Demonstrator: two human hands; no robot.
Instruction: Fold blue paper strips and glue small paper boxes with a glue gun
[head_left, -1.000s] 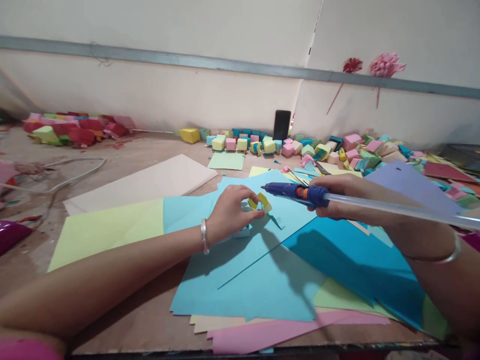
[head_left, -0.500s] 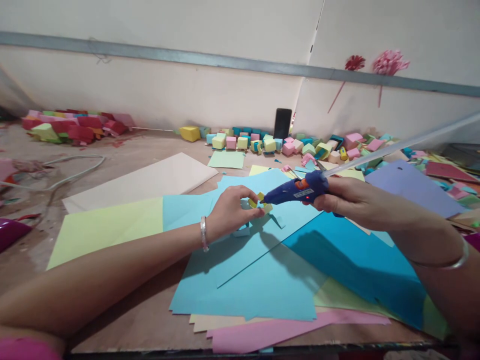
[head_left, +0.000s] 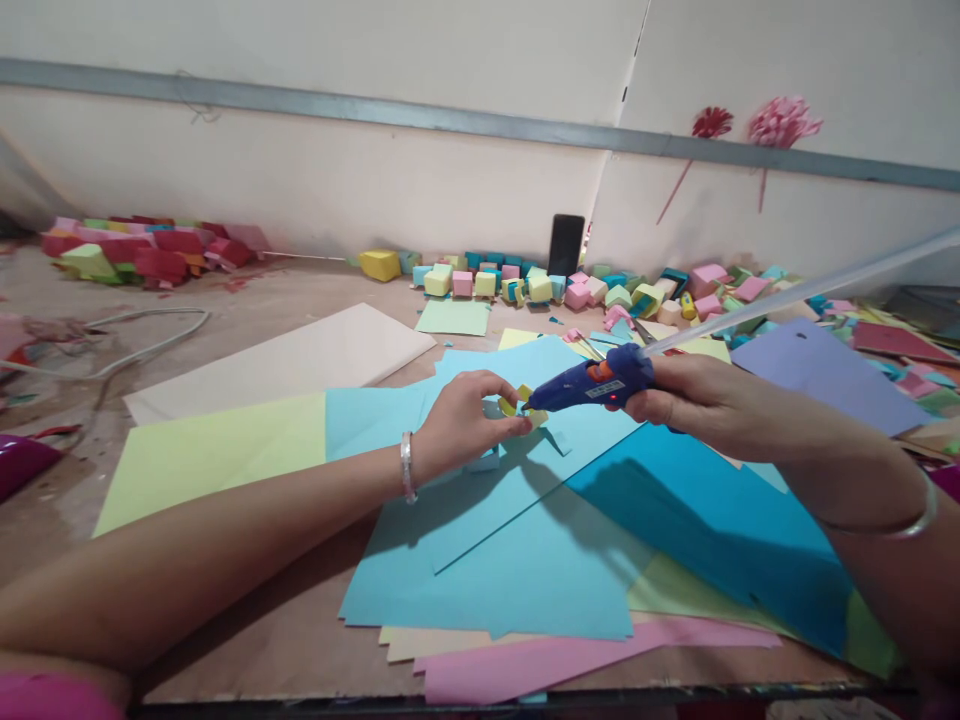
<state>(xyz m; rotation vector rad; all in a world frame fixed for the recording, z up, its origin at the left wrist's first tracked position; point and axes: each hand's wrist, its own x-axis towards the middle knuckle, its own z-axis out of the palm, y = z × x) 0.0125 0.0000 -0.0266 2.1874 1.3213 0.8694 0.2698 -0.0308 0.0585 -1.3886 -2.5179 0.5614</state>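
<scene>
Between the thumb and fingers of my left hand (head_left: 465,420) is a small folded yellow paper piece (head_left: 537,418), partly hidden by the fingers. My right hand (head_left: 694,405) is wrapped round a blue hot glue gun (head_left: 592,382) with a red light lit on its side. A long clear glue stick (head_left: 795,290) juts from the gun's back. The nozzle meets the yellow paper, or is very close to it. Below both hands lie overlapping light blue paper sheets (head_left: 480,560). A small light blue scrap (head_left: 484,460) is beneath my left hand.
Small paper boxes (head_left: 487,285) in several colours line the wall, with a phone (head_left: 566,245) upright among them. More boxes (head_left: 150,250) are piled at far left. A white cable (head_left: 150,318) curves over the table. Scissors (head_left: 585,343) lie behind the glue gun.
The glue gun's tip has shifted very slightly down at the yellow paper piece. My left hand keeps its hold and has barely moved.
</scene>
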